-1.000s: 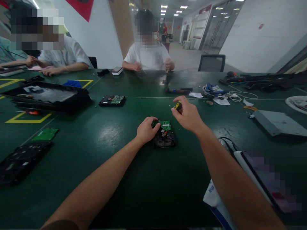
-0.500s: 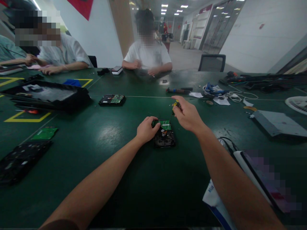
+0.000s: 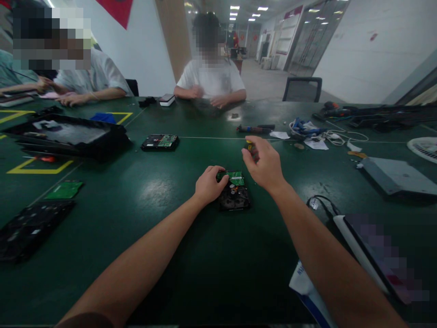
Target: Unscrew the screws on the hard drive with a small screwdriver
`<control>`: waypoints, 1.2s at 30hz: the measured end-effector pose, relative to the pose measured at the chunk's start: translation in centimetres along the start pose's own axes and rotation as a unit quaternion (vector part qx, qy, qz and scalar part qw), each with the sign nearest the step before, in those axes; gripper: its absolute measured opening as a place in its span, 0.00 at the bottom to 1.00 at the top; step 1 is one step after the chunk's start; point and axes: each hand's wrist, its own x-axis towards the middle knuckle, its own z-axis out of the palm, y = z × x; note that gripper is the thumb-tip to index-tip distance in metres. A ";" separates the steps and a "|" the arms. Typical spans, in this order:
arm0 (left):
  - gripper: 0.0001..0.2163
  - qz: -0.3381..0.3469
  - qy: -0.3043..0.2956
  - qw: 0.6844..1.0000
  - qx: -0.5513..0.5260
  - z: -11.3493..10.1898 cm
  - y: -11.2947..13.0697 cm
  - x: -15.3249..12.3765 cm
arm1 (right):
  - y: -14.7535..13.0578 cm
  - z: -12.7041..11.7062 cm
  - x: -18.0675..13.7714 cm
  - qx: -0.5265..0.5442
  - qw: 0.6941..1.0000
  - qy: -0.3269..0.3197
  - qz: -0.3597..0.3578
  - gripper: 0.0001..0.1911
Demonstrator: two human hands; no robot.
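Note:
A black hard drive (image 3: 235, 197) with a green circuit board on its far end lies on the green table (image 3: 170, 218) in front of me. My left hand (image 3: 209, 184) rests closed on the drive's far left corner, thumb on the board. My right hand (image 3: 265, 165) hovers just right of and above the drive, fingers pinched round a small yellow-handled screwdriver (image 3: 250, 146) that points down toward the board.
A second hard drive (image 3: 160, 142) lies farther left, beside a large black tray (image 3: 64, 136). A loose green board (image 3: 64, 190) and a black panel (image 3: 27, 230) sit at near left. Cables and tools (image 3: 307, 130), a grey case (image 3: 396, 175) are right. People sit across.
My right hand has shifted slightly left and nearer the drive, turning the screwdriver in its fingers. The person opposite lowered both hands to the table. My left hand stayed put.

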 end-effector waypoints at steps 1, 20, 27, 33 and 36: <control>0.14 0.000 0.001 1.000 -0.001 0.0 0.0 0.0 | 0.2 0.1 0.0 -0.001 1.000 0.004 -0.005 0.19; 0.15 -0.014 -0.001 1.000 0.006 0.1 0.0 0.0 | 0.7 0.1 0.2 0.016 0.999 0.031 -0.006 0.15; 0.15 -0.011 0.000 1.000 0.009 0.0 0.0 -0.1 | 0.6 0.1 0.3 -0.009 0.998 0.052 -0.044 0.12; 0.15 -0.010 0.002 1.000 0.010 0.2 -0.1 0.0 | 0.5 0.0 0.4 0.005 0.998 0.052 -0.045 0.11; 0.15 -0.011 0.001 1.000 0.009 0.1 -0.1 0.0 | 0.3 -0.1 0.3 -0.004 0.997 0.059 -0.045 0.11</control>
